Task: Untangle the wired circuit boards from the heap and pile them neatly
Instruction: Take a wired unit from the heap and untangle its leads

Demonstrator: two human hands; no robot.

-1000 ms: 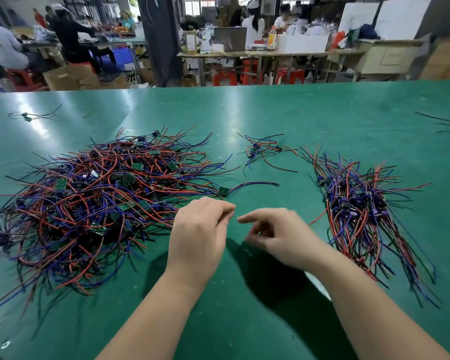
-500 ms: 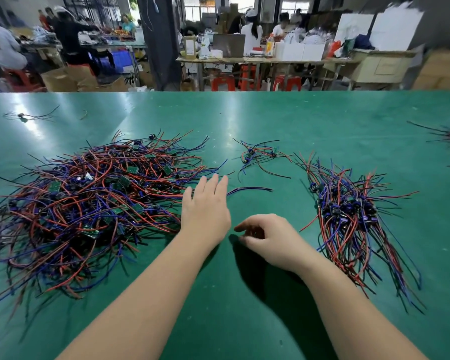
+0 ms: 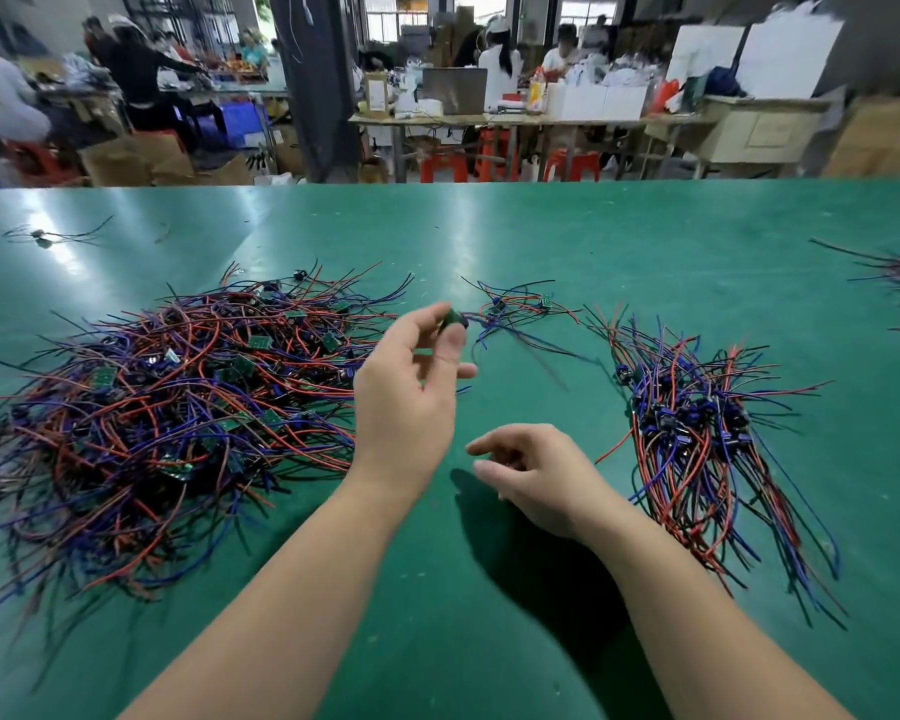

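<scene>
1. Worktop [image 3: 541,241]: broad and green, carrying everything below.
2. Heap [image 3: 178,407]: to the left of my hands. Red, blue and black wires cross every way, with small green boards scattered through. Judging by its bulk, most of the job remains.
3. Sorted pile [image 3: 697,439]: to the right. The wires run roughly parallel, long axis far-to-near and leaning right as it comes toward me. Dark parts are bunched in a band across its upper half.
4. Left hand [image 3: 406,402]: raised between heap and pile. Thumb and forefinger pinch one board, and the other fingers [image 3: 430,317] are loosely spread.
5. Right hand [image 3: 536,475]: low and nearer my body, with fingers loosely curled and holding nothing. It sits between the left hand and the pile, so it is the nearer hand to the pile.
6. Loose cluster [image 3: 520,306]: a few wired boards just beyond the held one, apart from the pile.
7. Held board [image 3: 450,320]: small and green, at my left fingertips. Its wires [image 3: 515,340] trail rightward and are blurred. I cannot tell whether they are clear of the cluster.
8. Bearing: the pile lies to the right of the board. I judge that the next move calls for a carry to the right. The trailing wires would need turning to match the pile's far-to-near axis. The right hand is well placed to take the tails.
</scene>
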